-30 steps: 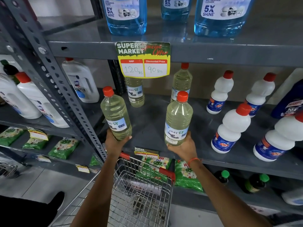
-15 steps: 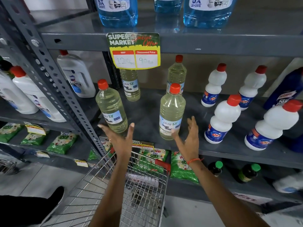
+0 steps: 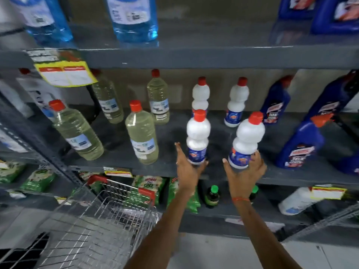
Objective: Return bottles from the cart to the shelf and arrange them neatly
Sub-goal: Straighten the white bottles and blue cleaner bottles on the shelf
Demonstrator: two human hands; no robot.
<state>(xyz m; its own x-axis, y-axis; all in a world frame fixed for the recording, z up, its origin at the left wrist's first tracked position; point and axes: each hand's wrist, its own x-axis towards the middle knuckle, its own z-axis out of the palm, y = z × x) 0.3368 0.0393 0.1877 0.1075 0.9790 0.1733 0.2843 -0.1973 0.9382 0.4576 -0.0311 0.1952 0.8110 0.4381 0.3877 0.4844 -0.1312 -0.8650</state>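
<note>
Nearest the viewer, a silver wire shopping cart with red corner caps stands at the lower left, its basket showing no bottles in the part that is visible. Two bare forearms reach up from the bottom edge to the front lip of the grey metal shelf. The left hand has its fingers spread and cups the base of a white plastic bottle with a red cap and blue label, which stands upright at the shelf's front edge. The right hand, with an orange thread around the wrist, wraps its spread fingers around the foot of a second white red-capped bottle, which leans slightly to the right; motion blur makes it unclear whether its base rests on the shelf. To the left on the same shelf stand four clear bottles of pale yellow liquid with red caps, two forward and two further back. Behind the hands, two more white bottles stand near the back wall. Dark blue angled-neck bottles fill the right end.
</note>
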